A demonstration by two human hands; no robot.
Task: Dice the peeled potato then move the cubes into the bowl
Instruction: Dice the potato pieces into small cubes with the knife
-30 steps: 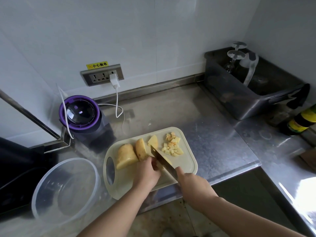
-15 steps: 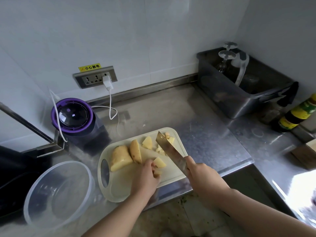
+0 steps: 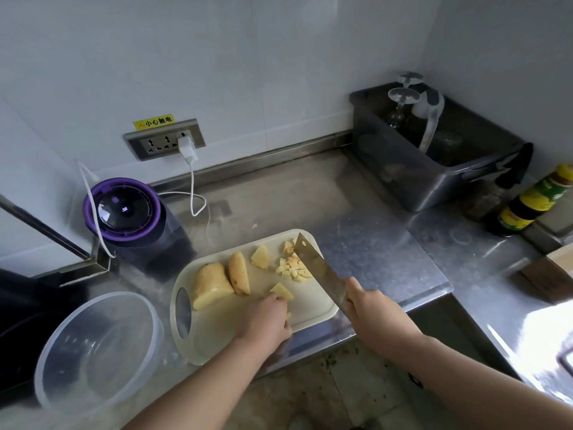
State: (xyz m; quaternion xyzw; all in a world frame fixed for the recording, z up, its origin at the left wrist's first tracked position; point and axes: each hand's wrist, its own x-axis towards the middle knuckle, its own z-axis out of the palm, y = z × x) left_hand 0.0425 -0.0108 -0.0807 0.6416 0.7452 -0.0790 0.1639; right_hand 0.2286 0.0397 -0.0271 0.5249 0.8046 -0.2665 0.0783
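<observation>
A cream cutting board (image 3: 217, 333) lies on the steel counter. On it lie a large potato chunk (image 3: 210, 285), a thick slice (image 3: 239, 276), a small wedge (image 3: 260, 256) and a pile of several small cubes (image 3: 293, 268). My left hand (image 3: 263, 318) holds a potato slice (image 3: 281, 291) near the board's front edge. My right hand (image 3: 373, 315) grips the handle of a cleaver (image 3: 319, 268), its blade slanting over the board beside the cubes. A clear plastic bowl (image 3: 55, 346) stands empty to the left of the board.
A purple-rimmed appliance (image 3: 124, 212) with a white cable stands behind the board. A dark plastic tub (image 3: 434, 169) with upturned glasses sits at the back right, sauce bottles (image 3: 533, 203) beside it. The counter's front edge runs just below the board.
The cleaver rose off the slice and swung right, now next to the cube pile. My left hand slid the cut slice toward the board's front. The camera view shifted slightly.
</observation>
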